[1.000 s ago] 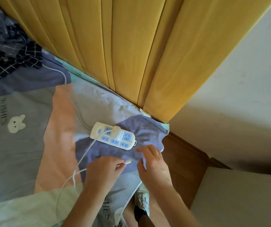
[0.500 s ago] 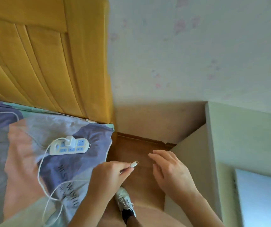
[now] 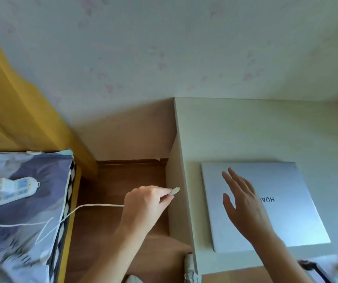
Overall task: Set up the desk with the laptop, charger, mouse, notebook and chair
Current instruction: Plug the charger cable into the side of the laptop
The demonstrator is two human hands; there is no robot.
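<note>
A closed silver laptop [image 3: 282, 205] lies flat on the white desk [image 3: 245, 131] at the right. My left hand [image 3: 143, 203] pinches the plug end of the white charger cable [image 3: 94, 205], with the metal tip just short of the desk's left edge. The cable runs back left across the gap to a white charger block plugged into a power strip [image 3: 10, 192] on the bed. My right hand [image 3: 243, 201] hovers over the laptop lid with fingers spread, holding nothing.
A bed with a patterned blue-grey sheet [image 3: 21, 221] and a yellow headboard [image 3: 10, 111] fills the left. Brown wooden floor [image 3: 123, 180] lies between bed and desk. A shoe [image 3: 189, 266] shows at the bottom. A dark object [image 3: 315, 268] sits at the desk's lower right.
The view has swung right from the bed to the desk. My left hand carried the cable end rightward toward the desk edge; my right hand moved over the laptop and opened.
</note>
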